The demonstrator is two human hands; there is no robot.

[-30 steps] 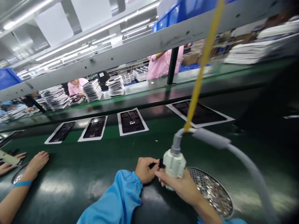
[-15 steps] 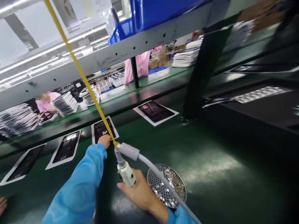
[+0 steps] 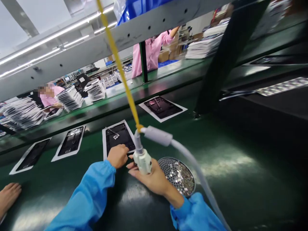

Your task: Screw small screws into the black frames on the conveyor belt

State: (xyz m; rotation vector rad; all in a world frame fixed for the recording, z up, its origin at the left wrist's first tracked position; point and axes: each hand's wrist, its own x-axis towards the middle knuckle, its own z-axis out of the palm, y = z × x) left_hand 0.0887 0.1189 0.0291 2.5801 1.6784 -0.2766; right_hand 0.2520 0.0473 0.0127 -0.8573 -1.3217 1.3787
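My right hand grips a white electric screwdriver held upright, hung from a yellow cord with a grey cable running off to the right. My left hand, in a blue sleeve, rests with fingers curled on the near edge of a black panel in a white frame lying on the green belt. Whether those fingers pinch anything is hidden. A round perforated metal dish of small screws sits just right of my right hand.
More framed black panels lie along the green conveyor. A co-worker's hand rests at the left edge. People in pink work beyond a grey shelf rail, beside stacks of panels. A dark post stands right.
My left hand went from the screwdriver tip out to a panel, and that panel now lies closer to me. The view swung right, then settled.
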